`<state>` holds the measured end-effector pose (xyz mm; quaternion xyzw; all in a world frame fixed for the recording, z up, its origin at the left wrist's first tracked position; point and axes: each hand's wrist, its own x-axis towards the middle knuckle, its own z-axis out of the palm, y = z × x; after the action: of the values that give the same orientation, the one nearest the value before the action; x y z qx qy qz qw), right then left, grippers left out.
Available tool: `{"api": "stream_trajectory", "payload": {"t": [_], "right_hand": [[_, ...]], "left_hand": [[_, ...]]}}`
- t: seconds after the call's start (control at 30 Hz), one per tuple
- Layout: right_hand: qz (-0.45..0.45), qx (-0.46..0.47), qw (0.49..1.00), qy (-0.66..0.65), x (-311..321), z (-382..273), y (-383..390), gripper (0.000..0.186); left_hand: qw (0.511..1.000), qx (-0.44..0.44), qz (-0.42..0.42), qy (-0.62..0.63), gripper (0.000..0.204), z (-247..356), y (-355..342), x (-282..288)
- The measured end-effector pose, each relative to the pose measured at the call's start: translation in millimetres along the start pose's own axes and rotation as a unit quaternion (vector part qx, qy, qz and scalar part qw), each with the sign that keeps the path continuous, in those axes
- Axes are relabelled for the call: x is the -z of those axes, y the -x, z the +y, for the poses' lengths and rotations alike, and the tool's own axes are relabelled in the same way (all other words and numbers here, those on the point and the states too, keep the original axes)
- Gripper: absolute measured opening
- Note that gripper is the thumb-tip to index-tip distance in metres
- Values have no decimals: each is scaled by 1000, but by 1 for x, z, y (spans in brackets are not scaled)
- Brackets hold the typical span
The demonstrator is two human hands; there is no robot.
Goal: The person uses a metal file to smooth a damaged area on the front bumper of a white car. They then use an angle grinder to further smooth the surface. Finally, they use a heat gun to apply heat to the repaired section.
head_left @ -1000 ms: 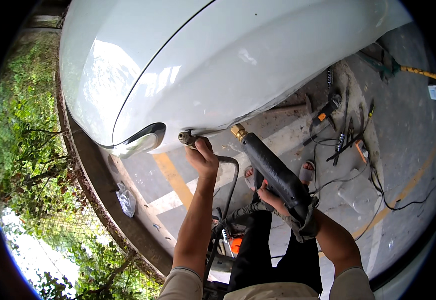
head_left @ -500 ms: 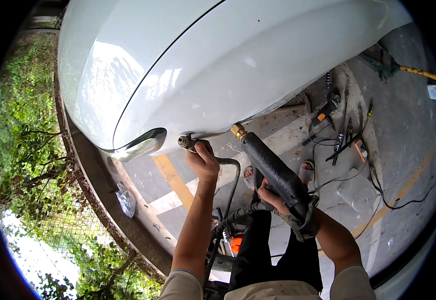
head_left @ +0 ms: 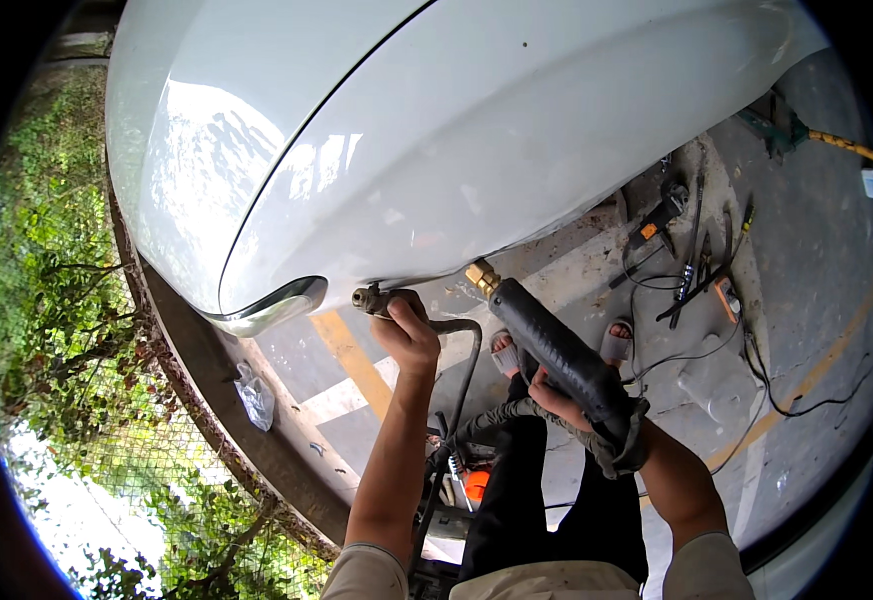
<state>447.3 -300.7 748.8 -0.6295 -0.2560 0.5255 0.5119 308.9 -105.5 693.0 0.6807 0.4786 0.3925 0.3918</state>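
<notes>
My left hand (head_left: 407,335) is closed round the metal end fitting (head_left: 369,299) of a dark hose (head_left: 476,370), which loops down toward my legs. This fitting is close to the lower edge of a white car body (head_left: 397,180), beside a light-coloured lamp with a dark rim (head_left: 272,305). In my right hand (head_left: 555,400) is a black spray gun (head_left: 562,350), tilted up and to the left. Its brass tip (head_left: 482,277) points at the car's lower edge. Dark cloth-like wrapping (head_left: 622,450) hangs round the gun's rear, partly hiding my wrist.
Right of my feet lie a black power tool (head_left: 660,215), cables and several hand tools on the grey floor. A green jack-like stand (head_left: 777,125) with a yellow handle is beyond them. A crumpled plastic bag (head_left: 255,397) rests by the left kerb, with fence and plants past it.
Both hands have come slightly back toward me with the hose fitting and the spray gun. The view has shifted a little. Both grips look the same.
</notes>
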Motion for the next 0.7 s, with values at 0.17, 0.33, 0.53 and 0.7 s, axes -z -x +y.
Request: {"api": "stream_trajectory", "payload": {"t": [0.17,0.33,0.53,0.7], "right_hand": [[-10,18,999,42,2,2,-4,36],[31,66,996,-58,-9,19,-4,37],[-1,54,998,-21,-7,21,-7,39],[-16,4,986,-165,-21,74,-12,38]], "left_hand": [[1000,-5,7,-16,53,1,0,-2],[1000,-8,-6,-6,48,-2,-1,0],[1000,-21,-7,-13,43,-1,-4,-2],[1000,-7,-1,-13,41,4,-5,-5]]}}
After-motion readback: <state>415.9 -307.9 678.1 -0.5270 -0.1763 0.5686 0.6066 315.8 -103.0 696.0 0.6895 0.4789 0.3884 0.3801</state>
